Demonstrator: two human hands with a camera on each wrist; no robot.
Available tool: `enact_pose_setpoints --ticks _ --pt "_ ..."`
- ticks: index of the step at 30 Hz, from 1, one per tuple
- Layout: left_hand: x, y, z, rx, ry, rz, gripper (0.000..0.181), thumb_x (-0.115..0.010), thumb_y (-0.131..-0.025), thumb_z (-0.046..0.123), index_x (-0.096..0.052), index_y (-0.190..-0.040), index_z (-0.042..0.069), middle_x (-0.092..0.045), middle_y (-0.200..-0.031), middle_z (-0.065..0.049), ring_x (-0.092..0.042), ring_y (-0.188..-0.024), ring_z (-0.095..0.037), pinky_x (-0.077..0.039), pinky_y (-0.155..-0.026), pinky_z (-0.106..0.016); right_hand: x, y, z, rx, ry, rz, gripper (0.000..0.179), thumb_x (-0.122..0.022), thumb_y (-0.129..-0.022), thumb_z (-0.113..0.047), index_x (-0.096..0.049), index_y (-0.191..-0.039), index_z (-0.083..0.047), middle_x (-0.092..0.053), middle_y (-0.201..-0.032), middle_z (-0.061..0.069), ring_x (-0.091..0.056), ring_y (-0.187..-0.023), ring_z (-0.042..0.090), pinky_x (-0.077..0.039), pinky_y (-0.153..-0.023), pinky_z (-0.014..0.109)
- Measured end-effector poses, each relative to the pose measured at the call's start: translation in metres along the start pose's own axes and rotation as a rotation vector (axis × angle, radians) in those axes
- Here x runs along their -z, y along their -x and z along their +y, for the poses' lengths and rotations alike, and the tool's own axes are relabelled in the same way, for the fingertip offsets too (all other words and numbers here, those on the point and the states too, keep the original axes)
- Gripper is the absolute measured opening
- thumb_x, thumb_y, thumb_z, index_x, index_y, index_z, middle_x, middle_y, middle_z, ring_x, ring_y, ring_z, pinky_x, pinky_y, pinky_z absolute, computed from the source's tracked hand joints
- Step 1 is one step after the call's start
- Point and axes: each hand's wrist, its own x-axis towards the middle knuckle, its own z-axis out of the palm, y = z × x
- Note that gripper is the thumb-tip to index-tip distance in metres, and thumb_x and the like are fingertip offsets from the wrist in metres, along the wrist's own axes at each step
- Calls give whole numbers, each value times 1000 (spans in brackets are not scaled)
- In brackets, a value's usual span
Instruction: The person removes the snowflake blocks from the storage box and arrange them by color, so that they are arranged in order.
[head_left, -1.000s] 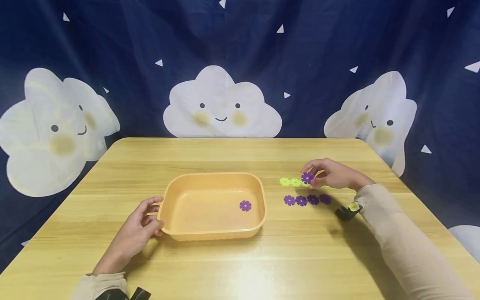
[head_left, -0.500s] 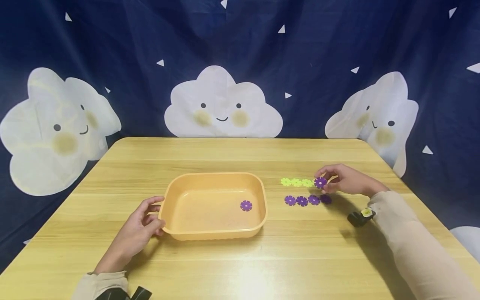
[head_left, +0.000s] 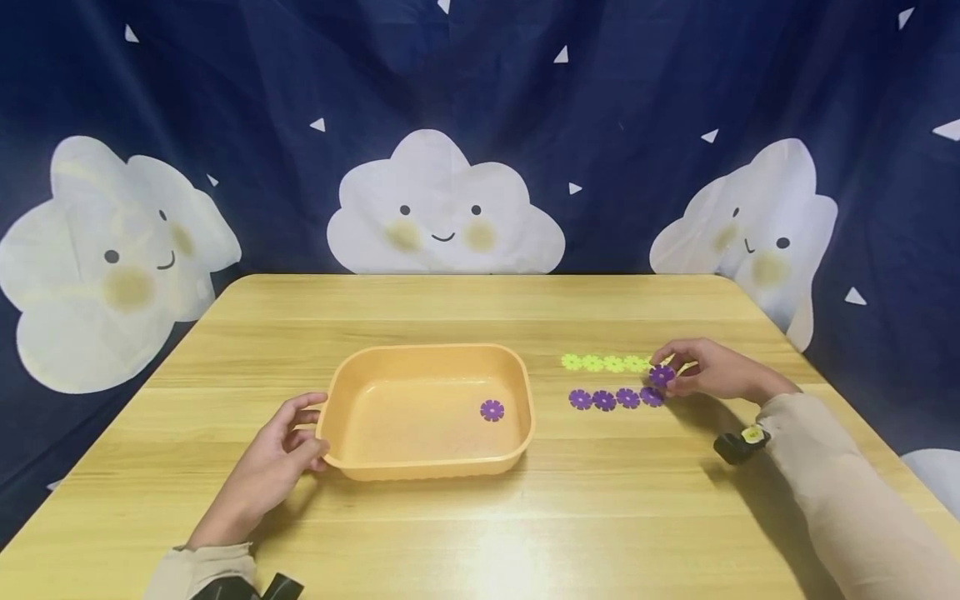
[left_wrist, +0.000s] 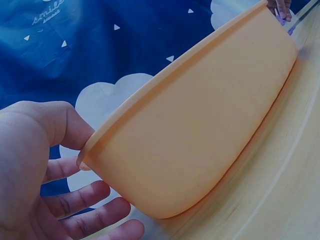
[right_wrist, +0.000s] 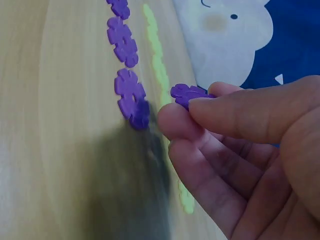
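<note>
My right hand (head_left: 708,371) pinches a purple snowflake disc (head_left: 662,376) between thumb and fingertips, held just above the right end of a row of purple snowflake discs (head_left: 603,401). Behind that row, a line of yellow-green snowflake discs (head_left: 593,363) lies on the table, its right end partly hidden by the hand. On the other side, my left hand (head_left: 273,458) grips the left rim of a yellow plastic basin (head_left: 420,462); in the left wrist view the thumb lies at the rim (left_wrist: 150,87) with the other fingers below it. One purple disc (head_left: 492,410) lies inside the basin.
The basin stands on a wooden table (head_left: 480,533), left of the rows. Beyond the table's far edge hangs a dark blue curtain (head_left: 285,75) with white clouds and triangles. The right arm casts a shadow across the table.
My right hand has moved right and slightly nearer with the purple disc, from above the yellow-green row to the purple row's right end. The left hand and basin stay put.
</note>
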Motion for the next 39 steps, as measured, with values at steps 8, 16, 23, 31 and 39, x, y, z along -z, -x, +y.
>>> enact_pose_setpoints --ticks 8,16,23,31,39 --pt "0 0 1 1 13 -6 58 -54 -91 -3 -32 -144 5 -39 -128 -19 -57 -95 -21 -56 -73 -31 1 9 8 16 23 -6 33 -72 -80 5 -61 -112 5 -67 -93 8 -64 -89 23 -54 -85 30" --pt "0 1 2 0 5 -2 58 -54 -91 -3 -32 -144 4 -39 -127 -20 -57 -93 -20 -56 -72 -31 1 15 12 -7 -1 -55 33 -70 -82 3 -61 -113 4 -66 -94 8 -62 -89 23 -52 -87 30" --pt "0 1 1 -11 7 -2 58 -53 -90 -4 -31 -144 3 -39 -125 -22 -58 -90 -19 -57 -71 -32 0 17 16 16 44 -54 31 -72 -83 0 -64 -113 1 -65 -89 4 -61 -81 17 -52 -84 29" --pt "-1 1 2 -4 -2 1 59 -54 -91 -3 -31 -145 4 -39 -127 -21 -58 -91 -20 -56 -72 -31 -1 18 20 2 73 -30 33 -77 -80 -7 -65 -110 1 -61 -80 1 -57 -75 11 -52 -82 26" --pt "-1 1 1 -11 -2 5 58 -53 -90 -4 -32 -144 3 -40 -126 -21 -58 -90 -20 -56 -72 -31 0 17 21 2 50 -30 33 -77 -80 -5 -66 -109 2 -60 -80 2 -55 -73 11 -52 -73 25"
